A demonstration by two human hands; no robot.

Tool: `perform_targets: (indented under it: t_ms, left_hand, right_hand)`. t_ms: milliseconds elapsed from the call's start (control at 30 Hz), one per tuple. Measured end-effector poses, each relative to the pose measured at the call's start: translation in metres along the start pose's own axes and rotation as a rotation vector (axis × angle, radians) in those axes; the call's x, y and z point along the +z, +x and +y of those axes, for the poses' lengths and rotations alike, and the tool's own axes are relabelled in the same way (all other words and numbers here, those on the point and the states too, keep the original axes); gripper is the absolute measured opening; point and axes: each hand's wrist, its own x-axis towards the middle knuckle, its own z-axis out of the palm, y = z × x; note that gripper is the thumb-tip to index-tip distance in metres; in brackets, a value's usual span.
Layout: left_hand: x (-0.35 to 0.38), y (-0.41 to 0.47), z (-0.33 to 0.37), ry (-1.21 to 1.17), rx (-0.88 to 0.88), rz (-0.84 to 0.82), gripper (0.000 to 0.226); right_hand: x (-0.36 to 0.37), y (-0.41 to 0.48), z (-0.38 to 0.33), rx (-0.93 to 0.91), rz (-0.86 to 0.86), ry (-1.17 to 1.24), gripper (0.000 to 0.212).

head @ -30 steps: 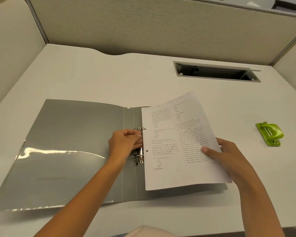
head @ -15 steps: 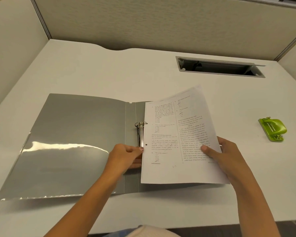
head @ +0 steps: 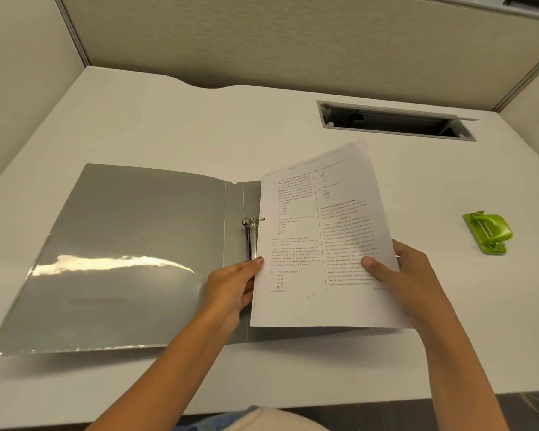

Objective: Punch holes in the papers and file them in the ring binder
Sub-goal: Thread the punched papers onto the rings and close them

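The white desk (head: pixel 168 119) carries an open grey binder (head: pixel 137 228) lying flat across its near-left part. A stack of papers (head: pixel 339 306), printed in two columns too small to read, is held tilted over the binder's right cover. The right hand (head: pixel 408 275) grips the stack's right edge, thumb on top. The left hand (head: pixel 234 287) pinches its left edge. A green hole punch (head: pixel 487 231) sits near the desk's right edge, well apart. The metal rings (head: pixel 252 222), covered by the left hand a second ago, now show just beyond its thumb.
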Motion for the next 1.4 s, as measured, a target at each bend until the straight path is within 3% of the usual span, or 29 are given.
perform_targets:
  t_ms: [167,433,1400]
  left_hand:
    - [-0.001,0.003,0.001,-0.045,-0.013,-0.026,0.022]
    - [0.000,0.003,0.000,-0.019,0.005,-0.056,0.009]
    - [0.010,-0.002,-0.016,0.227,0.211,0.124,0.007]
  right_hand:
    - [0.000,0.000,0.000,0.006,0.001,0.001,0.028]
    - [-0.003,0.002,-0.002,0.001,-0.005,-0.013,0.029]
    - [-0.012,0.001,-0.010,0.009,0.010,-0.168,0.040]
